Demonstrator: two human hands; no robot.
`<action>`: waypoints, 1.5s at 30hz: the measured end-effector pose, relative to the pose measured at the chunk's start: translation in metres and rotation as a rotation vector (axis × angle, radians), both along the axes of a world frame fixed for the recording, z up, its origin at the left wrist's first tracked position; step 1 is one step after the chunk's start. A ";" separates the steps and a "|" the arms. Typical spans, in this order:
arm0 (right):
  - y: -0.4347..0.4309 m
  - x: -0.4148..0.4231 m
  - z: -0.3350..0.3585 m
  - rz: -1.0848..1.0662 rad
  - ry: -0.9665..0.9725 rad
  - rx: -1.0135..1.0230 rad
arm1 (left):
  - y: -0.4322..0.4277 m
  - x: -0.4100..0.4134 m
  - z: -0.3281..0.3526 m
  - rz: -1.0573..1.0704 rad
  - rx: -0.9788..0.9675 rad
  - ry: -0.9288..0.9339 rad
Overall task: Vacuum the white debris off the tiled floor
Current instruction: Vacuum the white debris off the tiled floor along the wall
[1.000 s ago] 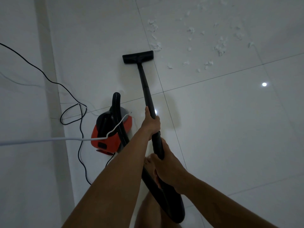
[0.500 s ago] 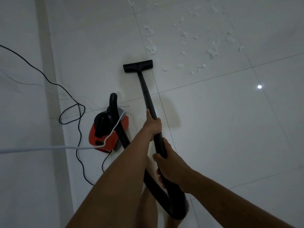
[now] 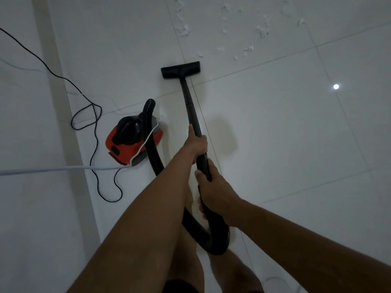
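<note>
A black vacuum wand runs from my hands to a flat black floor nozzle resting on the white tiled floor. My left hand grips the wand higher up. Just behind it, my right hand grips the wand where the black hose loops back. White debris lies scattered on the tile beyond the nozzle, the closest bits a short way past its right end. The red and black vacuum body sits on the floor to the left.
A black power cord coils on the floor left of the vacuum body. A white cable crosses from the left edge to the vacuum. My bare legs show at the bottom. A light reflection glints on the tile.
The nozzle has pulled back toward me, away from the debris, and my view has shifted so the debris sits nearer the top edge. Both hands keep their grip on the wand.
</note>
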State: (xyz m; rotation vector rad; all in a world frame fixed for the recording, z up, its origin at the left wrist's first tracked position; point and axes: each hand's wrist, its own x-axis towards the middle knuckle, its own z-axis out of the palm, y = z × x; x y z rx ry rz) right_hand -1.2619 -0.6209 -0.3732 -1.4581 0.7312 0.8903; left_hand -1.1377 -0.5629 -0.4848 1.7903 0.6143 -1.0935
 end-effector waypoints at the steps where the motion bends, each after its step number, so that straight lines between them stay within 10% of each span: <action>1: -0.001 -0.007 -0.001 -0.004 -0.003 -0.021 | -0.002 -0.006 0.002 0.003 -0.006 0.005; 45: -0.045 -0.057 -0.117 0.012 -0.119 -0.102 | -0.056 -0.042 -0.096 -0.129 0.049 -0.095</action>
